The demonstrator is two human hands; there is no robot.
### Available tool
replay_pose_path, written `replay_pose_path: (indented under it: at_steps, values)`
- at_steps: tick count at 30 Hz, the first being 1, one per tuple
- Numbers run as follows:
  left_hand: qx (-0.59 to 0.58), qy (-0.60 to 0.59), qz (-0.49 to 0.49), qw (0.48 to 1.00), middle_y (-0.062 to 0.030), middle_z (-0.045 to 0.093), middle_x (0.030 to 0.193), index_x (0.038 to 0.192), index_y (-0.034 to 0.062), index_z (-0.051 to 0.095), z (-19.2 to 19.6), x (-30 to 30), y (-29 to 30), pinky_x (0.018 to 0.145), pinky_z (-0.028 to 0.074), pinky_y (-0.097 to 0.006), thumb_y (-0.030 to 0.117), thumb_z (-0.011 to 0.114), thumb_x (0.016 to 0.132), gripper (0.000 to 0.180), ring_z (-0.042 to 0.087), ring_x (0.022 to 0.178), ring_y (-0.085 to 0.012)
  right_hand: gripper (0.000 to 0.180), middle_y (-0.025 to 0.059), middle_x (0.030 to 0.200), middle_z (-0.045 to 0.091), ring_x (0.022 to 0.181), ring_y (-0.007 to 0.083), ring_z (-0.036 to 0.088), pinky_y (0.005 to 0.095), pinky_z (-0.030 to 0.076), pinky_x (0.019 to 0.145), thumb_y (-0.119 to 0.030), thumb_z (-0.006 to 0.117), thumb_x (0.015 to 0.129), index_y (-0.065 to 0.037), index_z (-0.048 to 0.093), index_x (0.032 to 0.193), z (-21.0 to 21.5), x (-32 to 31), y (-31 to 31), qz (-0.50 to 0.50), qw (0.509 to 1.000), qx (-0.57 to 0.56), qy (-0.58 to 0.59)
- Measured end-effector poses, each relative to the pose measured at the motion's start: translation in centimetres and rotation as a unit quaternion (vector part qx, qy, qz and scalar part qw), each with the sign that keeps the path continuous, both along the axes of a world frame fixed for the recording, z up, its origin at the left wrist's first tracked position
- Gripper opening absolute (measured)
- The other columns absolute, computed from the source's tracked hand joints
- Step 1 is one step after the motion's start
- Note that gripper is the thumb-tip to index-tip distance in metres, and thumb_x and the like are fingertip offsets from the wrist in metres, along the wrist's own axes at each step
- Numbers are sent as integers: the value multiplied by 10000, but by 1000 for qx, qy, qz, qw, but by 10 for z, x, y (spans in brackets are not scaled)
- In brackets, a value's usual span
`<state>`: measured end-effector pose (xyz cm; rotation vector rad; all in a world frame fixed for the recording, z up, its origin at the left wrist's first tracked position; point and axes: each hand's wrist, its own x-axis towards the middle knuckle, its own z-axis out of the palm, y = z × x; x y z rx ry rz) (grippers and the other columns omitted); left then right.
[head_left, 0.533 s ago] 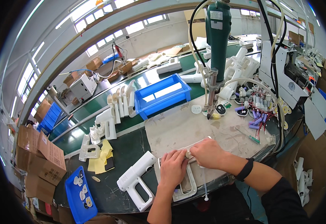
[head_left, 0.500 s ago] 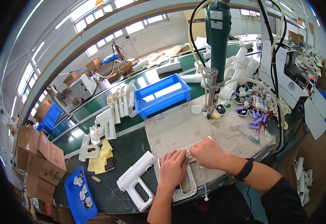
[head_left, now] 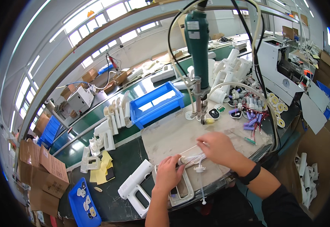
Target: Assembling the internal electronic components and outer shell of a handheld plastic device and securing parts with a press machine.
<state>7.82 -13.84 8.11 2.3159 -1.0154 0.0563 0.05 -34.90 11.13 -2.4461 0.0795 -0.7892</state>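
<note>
– How does our white casing (head_left: pixel 189 185) look?
– Smooth plastic; our blue crate (head_left: pixel 160 114) is glossier.
– And the beige sheet (head_left: pixel 165 132)?
– Matt, scuffed; the carton (head_left: pixel 48 172) we see is dull cardboard.

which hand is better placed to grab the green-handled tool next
Probably the right hand: it is nearer the green-handled tool, while the left hand is at the white shell.

Bright windows (head_left: pixel 116 11), pale wall (head_left: pixel 153 40), lit tube light (head_left: pixel 34 64).
</note>
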Motion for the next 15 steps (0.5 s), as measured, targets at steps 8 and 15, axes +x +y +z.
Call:
replay_pose_path:
  at_steps: [8, 15]
  values:
    - [24, -27, -174, 984, -136, 675, 1093, 1167, 105, 648, 31, -5, -56, 967, 431, -435, 192, 703, 806, 375, 585, 1114, -323, 310, 153, 936, 695, 895, 335, 658, 436, 512, 784, -251, 598, 874, -36, 666, 1086, -25, -25, -33, -15, 984, 134, 119]
    - [-104, 156, -77, 979, -74, 703, 883, 1062, 25, 690, -1, 19, -58, 777, 496, -300, 164, 720, 835, 267, 646, 826, -150, 367, 157, 946, 703, 871, 349, 670, 430, 523, 763, -269, 594, 888, -28, 608, 1165, -31, -24, -32, 16, 983, 66, 172]
